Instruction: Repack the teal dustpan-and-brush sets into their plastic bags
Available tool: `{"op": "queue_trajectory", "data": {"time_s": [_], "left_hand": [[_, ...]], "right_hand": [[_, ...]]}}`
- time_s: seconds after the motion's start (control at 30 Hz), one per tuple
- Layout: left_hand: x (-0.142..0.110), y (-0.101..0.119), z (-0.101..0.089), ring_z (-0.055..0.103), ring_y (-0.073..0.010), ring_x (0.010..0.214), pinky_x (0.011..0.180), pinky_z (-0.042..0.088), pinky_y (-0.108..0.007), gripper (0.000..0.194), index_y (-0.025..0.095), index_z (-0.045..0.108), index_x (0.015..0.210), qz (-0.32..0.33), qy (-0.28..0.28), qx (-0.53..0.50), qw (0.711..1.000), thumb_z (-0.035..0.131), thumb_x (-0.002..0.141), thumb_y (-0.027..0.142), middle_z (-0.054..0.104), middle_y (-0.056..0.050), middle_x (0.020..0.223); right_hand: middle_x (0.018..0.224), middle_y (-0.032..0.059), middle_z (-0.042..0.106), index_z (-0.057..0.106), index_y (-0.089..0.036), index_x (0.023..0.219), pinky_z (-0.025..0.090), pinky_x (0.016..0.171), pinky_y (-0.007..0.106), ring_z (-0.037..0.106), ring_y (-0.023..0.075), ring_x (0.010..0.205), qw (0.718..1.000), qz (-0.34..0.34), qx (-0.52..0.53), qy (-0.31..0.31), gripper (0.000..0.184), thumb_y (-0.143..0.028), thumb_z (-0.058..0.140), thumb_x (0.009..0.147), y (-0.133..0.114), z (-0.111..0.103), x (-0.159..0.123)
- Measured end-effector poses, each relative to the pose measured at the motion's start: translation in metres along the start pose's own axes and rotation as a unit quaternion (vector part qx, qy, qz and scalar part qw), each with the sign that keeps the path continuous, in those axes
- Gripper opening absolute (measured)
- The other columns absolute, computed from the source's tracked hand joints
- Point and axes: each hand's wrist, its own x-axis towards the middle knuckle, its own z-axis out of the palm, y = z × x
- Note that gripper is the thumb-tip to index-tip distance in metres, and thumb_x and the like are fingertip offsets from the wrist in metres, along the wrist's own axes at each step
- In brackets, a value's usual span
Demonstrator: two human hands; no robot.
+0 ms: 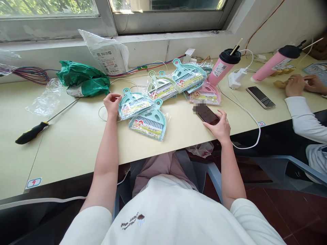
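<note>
My left hand [112, 103] is curled, its fingertips pressed together at the left edge of a wrapped teal dustpan and brush set [135, 104]. Whether the fingers grip its clear wrapper is hard to make out. Another teal dustpan set [149, 123] overlaps it in front. My right hand [221, 127] is closed around the near end of a dark smartphone [208, 115], which lies at the table top; part of its far end is pixelated. Between and behind my hands are a green dustpan set [163, 87], a teal set [190, 76] and a pink set [205, 94].
A screwdriver [32, 132], a green plastic bag [84, 79] and clear wrapping [47, 98] lie left. Pink tumblers [219, 71] with straws, a white charger [236, 79] with cable and another phone [260, 97] stand or lie right. A co-worker's hands [296, 85] are at far right.
</note>
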Motion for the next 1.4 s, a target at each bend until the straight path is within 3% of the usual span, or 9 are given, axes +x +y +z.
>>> {"op": "queue_trajectory", "data": {"time_s": [0.13,0.23,0.37,0.47,0.63,0.8,1.0,1.13,1.4], "left_hand": [[0.001,-0.002,0.001,0.069,-0.018,0.088,0.081,0.057,-0.031,0.01,0.022,0.062,0.079,-0.001,0.001,-0.006,1.0,0.069,0.074,0.026,0.069,-0.002,0.084],[0.001,-0.003,0.002,0.069,-0.018,0.087,0.081,0.056,-0.035,0.011,0.02,0.062,0.078,0.008,0.003,-0.022,1.0,0.07,0.075,0.026,0.07,-0.002,0.085],[0.0,-0.001,0.001,0.067,-0.017,0.093,0.083,0.052,-0.038,0.022,0.017,0.064,0.083,-0.005,-0.011,-0.002,1.0,0.073,0.08,0.037,0.072,-0.003,0.09],[0.0,0.001,0.0,0.068,-0.0179,0.096,0.083,0.051,-0.039,0.028,0.017,0.063,0.083,-0.005,-0.016,0.002,1.0,0.074,0.08,0.042,0.073,-0.003,0.091],[0.0,0.002,0.0,0.069,-0.0188,0.098,0.085,0.05,-0.04,0.028,0.017,0.061,0.081,0.003,-0.016,-0.009,1.0,0.075,0.08,0.041,0.072,-0.002,0.088],[-0.003,0.006,-0.002,0.068,-0.0175,0.099,0.086,0.048,-0.04,0.029,0.016,0.06,0.085,-0.007,-0.028,-0.009,1.0,0.075,0.081,0.04,0.071,-0.001,0.088],[0.002,-0.003,0.001,0.065,-0.0131,0.09,0.085,0.048,-0.037,0.017,0.015,0.062,0.084,-0.001,-0.016,-0.011,1.0,0.073,0.084,0.029,0.071,-0.001,0.088],[0.007,-0.012,0.005,0.058,-0.009,0.074,0.08,0.05,-0.032,0.011,0.015,0.066,0.08,0.007,0.006,-0.049,0.999,0.077,0.078,0.019,0.067,0.003,0.079],[0.012,-0.021,0.008,0.062,-0.0087,0.072,0.076,0.053,-0.025,0.015,0.014,0.067,0.08,0.036,0.039,-0.085,0.995,0.078,0.073,0.006,0.07,0.001,0.08]], "right_hand": [[0.137,0.0168,0.066,0.046,-0.027,0.148,0.05,0.099,0.059,0.062,0.0418,0.121,0.998,-0.008,-0.027,-0.052,0.083,-0.074,0.063,0.082,0.0,-0.008,0.005],[0.138,0.0136,0.067,0.056,-0.029,0.144,0.051,0.102,0.058,0.061,0.039,0.124,0.996,-0.017,-0.016,-0.087,0.069,-0.075,0.044,0.093,0.001,-0.018,0.011],[0.141,0.0099,0.065,0.065,-0.033,0.137,0.048,0.109,0.059,0.057,0.0358,0.131,0.996,-0.018,0.009,-0.084,0.067,-0.073,0.027,0.099,0.006,-0.022,0.016],[0.144,0.0098,0.061,0.071,-0.033,0.131,0.042,0.116,0.059,0.051,0.034,0.138,0.996,-0.039,0.029,-0.073,0.071,-0.075,0.022,0.099,0.006,-0.018,0.025],[0.154,0.0082,0.052,0.07,-0.032,0.134,0.033,0.124,0.057,0.04,0.0334,0.148,0.99,-0.097,0.016,-0.106,0.076,-0.076,0.019,0.099,-0.014,-0.001,0.058],[0.157,0.0054,0.05,0.077,-0.034,0.124,0.027,0.123,0.067,0.033,0.0383,0.152,0.985,-0.115,-0.021,-0.126,0.072,-0.077,0.025,0.098,-0.023,0.007,0.079],[0.151,0.0071,0.056,0.075,-0.034,0.125,0.035,0.12,0.064,0.043,0.0378,0.145,0.992,-0.105,-0.02,-0.066,0.069,-0.072,0.024,0.1,-0.001,-0.017,0.065],[0.151,0.0078,0.056,0.074,-0.033,0.127,0.036,0.12,0.059,0.044,0.0354,0.145,0.995,-0.096,-0.008,-0.039,0.073,-0.069,0.017,0.102,0.008,-0.031,0.052],[0.148,0.008,0.059,0.078,-0.031,0.117,0.035,0.119,0.058,0.046,0.0353,0.142,0.994,-0.092,0.045,-0.026,0.069,-0.071,0.025,0.101,0.019,-0.025,0.042]]}}
